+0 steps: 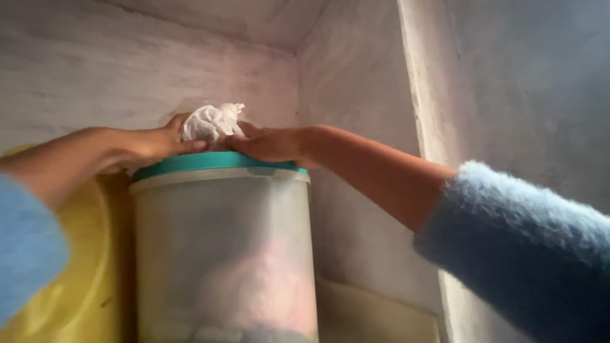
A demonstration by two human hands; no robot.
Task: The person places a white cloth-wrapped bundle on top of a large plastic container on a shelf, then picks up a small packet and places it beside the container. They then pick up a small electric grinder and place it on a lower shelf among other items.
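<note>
A: Left hand (149, 143) pinched a crumpled white tissue (211, 122) atop the teal lid (216, 162) of the clear plastic tub (222, 248). Right hand (270, 143) lay flat on the lid, fingers together.

B: Risk: pressing might tip the tub (it stood high in the niche). Yellow container (89, 279) crowded it at 9 o'clock; wall (356, 82) at 3.

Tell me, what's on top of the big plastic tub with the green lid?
A crumpled white cloth, held by the left hand and right hand. The lid's top surface is hidden from this low angle.
</note>
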